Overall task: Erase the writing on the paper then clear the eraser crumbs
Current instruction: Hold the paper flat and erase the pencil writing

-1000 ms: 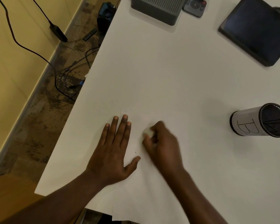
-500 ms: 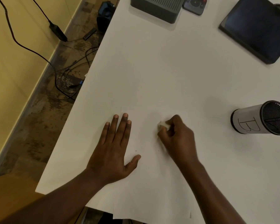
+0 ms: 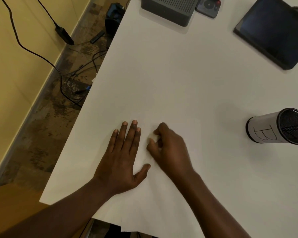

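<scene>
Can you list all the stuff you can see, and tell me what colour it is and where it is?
table: 1, white, fills most of the view
paper: white, near edge, under both hands; count unclear
eraser: 1, white, in right hand
mesh cup: 1, black, labelled B, lying at right
tablet: 1, black, top right
grey box: 1, top centre
remote: 1, dark, beside box
cables: several, black, floor at left
left hand: flat on paper
right hand: pinching eraser
</scene>
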